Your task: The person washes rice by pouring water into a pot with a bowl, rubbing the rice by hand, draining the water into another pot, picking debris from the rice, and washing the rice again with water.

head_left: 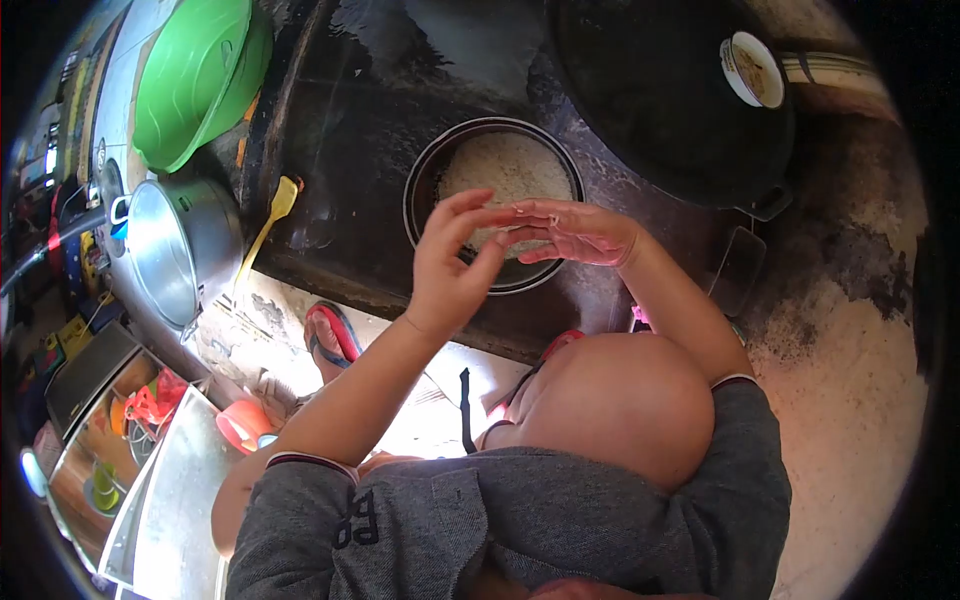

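A round dark-rimmed pan holds white grains that look like rice. Over its near half, my left hand is raised with thumb and fingers apart and curved. My right hand reaches in from the right, fingers stretched out and palm partly showing. The fingertips of both hands overlap in this view above the rice. Small whitish bits cling to the right hand's fingers. Neither hand holds anything visible, and part of the rice is hidden behind them.
The pan stands on a dark counter. A large black lid or wok bears a small white bowl at the right. Leftward are a yellow spatula, a metal pot and a green basin.
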The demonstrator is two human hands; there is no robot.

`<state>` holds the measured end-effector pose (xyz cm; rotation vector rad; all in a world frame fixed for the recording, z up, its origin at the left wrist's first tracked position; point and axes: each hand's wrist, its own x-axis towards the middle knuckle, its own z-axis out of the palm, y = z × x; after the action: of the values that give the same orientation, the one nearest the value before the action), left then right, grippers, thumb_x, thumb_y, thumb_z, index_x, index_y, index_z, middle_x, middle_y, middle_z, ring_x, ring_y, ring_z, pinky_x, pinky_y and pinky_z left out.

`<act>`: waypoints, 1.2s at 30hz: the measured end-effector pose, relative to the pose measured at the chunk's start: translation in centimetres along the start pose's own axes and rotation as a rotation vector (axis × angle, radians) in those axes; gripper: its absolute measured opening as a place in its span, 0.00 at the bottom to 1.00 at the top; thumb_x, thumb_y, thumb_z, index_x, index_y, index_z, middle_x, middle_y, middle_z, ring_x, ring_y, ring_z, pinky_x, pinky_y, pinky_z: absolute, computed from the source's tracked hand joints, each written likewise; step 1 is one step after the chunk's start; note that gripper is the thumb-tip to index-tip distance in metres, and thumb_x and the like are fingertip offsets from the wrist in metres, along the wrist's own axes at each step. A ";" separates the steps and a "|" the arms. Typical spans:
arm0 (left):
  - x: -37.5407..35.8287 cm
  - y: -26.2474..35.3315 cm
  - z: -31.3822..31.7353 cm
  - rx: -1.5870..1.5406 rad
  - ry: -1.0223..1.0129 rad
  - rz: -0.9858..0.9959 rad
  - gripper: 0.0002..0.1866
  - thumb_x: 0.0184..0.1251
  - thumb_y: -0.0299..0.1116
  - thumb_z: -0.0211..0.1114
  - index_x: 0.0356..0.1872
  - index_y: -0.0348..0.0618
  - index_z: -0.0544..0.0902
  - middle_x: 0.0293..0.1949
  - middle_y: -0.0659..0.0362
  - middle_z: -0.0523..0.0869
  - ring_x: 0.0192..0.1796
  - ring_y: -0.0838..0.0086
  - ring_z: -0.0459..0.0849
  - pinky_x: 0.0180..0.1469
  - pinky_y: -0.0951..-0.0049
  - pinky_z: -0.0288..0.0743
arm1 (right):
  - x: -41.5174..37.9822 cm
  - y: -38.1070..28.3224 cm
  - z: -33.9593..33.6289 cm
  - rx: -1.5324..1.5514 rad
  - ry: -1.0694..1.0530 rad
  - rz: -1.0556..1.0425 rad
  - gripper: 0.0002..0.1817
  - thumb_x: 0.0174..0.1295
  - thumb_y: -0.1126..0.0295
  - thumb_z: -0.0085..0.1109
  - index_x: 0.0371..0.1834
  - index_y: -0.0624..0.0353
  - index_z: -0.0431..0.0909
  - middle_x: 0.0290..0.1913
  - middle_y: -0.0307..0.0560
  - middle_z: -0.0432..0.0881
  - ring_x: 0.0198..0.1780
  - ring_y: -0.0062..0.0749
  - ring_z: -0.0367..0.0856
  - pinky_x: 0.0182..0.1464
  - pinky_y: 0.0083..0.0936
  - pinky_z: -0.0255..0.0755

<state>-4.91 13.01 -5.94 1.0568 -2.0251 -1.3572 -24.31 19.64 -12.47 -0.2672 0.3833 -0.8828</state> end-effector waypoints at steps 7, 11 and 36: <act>0.5 0.7 0.9 -0.020 0.001 -0.035 0.08 0.52 0.27 0.65 0.35 0.44 0.84 0.50 0.52 0.76 0.52 0.61 0.75 0.56 0.65 0.67 | 0.4 0.3 0.0 -0.031 0.087 -0.011 0.20 0.62 0.59 0.55 0.54 0.54 0.66 0.53 0.39 0.71 0.58 0.26 0.69 0.59 0.33 0.63; 0.3 0.7 1.0 0.027 -0.028 -0.046 0.07 0.52 0.29 0.66 0.34 0.44 0.84 0.50 0.53 0.76 0.53 0.61 0.74 0.56 0.65 0.66 | 0.6 0.5 0.2 -0.030 0.156 0.007 0.22 0.61 0.61 0.56 0.56 0.55 0.64 0.52 0.39 0.72 0.56 0.25 0.70 0.58 0.31 0.65; 0.3 -0.4 0.2 -0.598 -0.109 -0.687 0.11 0.60 0.34 0.62 0.40 0.38 0.82 0.50 0.59 0.78 0.50 0.80 0.74 0.52 0.79 0.62 | 1.2 1.0 0.6 -0.498 0.483 -0.074 0.14 0.64 0.66 0.52 0.51 0.56 0.70 0.44 0.38 0.76 0.44 0.21 0.74 0.47 0.20 0.69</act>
<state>-5.12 12.85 -6.39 1.4472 -1.1818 -2.2106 -22.61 19.33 -12.58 -0.5294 1.0530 -0.9130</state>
